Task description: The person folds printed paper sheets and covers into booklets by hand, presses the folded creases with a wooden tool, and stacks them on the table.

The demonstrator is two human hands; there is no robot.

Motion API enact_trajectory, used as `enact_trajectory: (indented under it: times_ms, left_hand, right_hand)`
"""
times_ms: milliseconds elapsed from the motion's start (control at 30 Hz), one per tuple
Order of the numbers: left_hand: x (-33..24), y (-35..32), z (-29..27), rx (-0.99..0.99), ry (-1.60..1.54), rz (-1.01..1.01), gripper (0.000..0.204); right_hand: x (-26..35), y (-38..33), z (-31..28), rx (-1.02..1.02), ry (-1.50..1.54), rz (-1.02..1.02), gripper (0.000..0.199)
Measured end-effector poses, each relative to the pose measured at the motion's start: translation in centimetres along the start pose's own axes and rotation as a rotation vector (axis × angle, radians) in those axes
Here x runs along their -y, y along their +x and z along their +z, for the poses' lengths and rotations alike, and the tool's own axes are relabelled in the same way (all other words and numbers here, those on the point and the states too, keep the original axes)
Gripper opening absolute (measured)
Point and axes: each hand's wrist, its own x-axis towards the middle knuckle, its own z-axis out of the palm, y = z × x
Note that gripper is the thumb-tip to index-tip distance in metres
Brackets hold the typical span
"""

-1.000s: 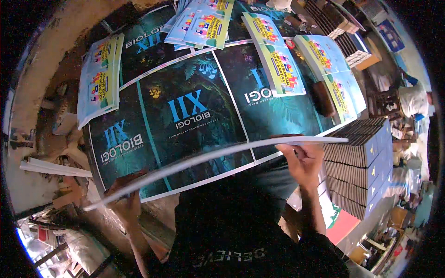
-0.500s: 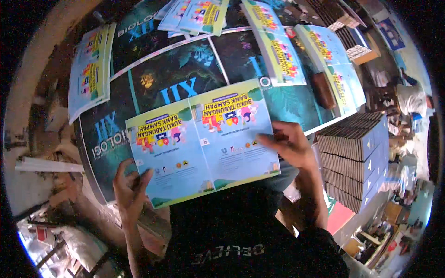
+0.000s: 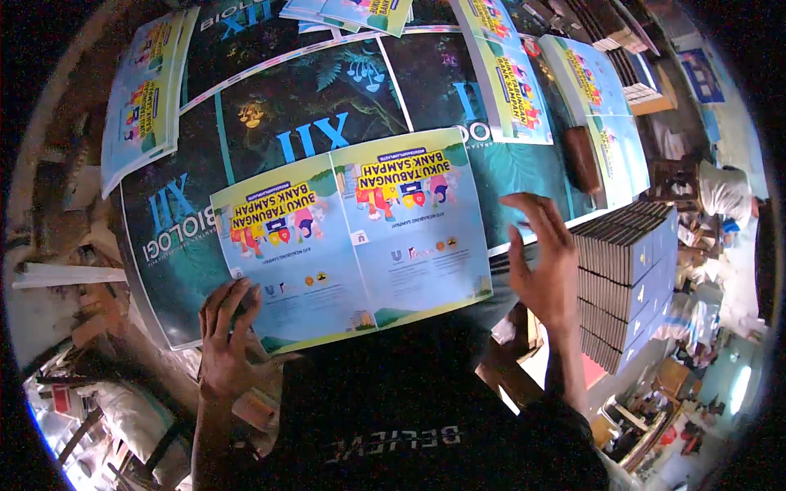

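Note:
A light-blue and yellow printed cover sheet lies face up on a dark teal printed sheet, right in front of me. My left hand rests on the sheet's lower left corner, fingers pressing its edge. To the right of the sheet, my right hand hovers clear of it with fingers spread and nothing in it. A tall stack of blue-edged books stands just beyond the right hand.
More light-blue cover sheets lie in piles at the far left, the top and the upper right. A brown block lies on the table at right. Cluttered floor and boxes lie to the right.
A second ago I held the sheet edge-on with both hands. It was turned face up and laid flat on the table. My right hand has let go and lifted to the right.

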Motion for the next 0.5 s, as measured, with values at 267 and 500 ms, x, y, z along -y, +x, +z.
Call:
enact_trajectory:
  times_ms: [267,500]
  left_hand:
    - [1.4,-0.4,1.2,-0.102,0.018,0.041,0.069]
    - [0.1,1.3,0.6,-0.114,-0.049,0.048,0.073]
  right_hand:
    - [-2.0,-1.6,1.3,0.279,-0.129,-0.459,0.062]
    - [-3.6,-2.1,2.2,0.22,-0.059,-0.451,0.077]
